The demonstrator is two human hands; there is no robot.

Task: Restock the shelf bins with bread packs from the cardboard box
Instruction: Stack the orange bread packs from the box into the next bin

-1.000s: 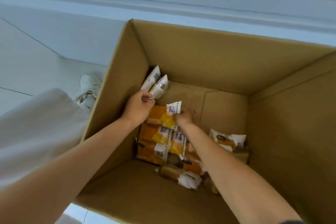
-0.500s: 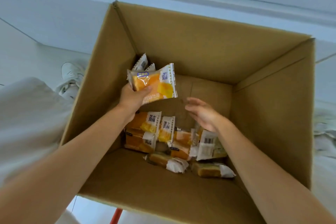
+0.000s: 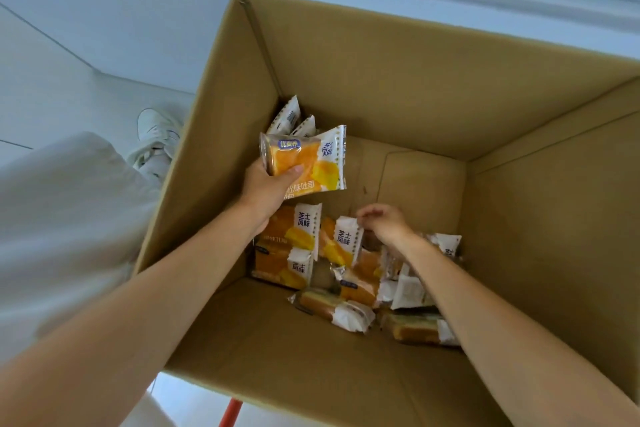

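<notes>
Inside the cardboard box (image 3: 415, 87), near its left wall, left hand (image 3: 266, 191) is gripping an orange bread pack (image 3: 308, 163), thumb curled over its front, holding it above the loose packs (image 3: 349, 314). Right hand (image 3: 384, 224) is pinching the white top edge of a second pack (image 3: 341, 246) lying among them on the box floor.
</notes>
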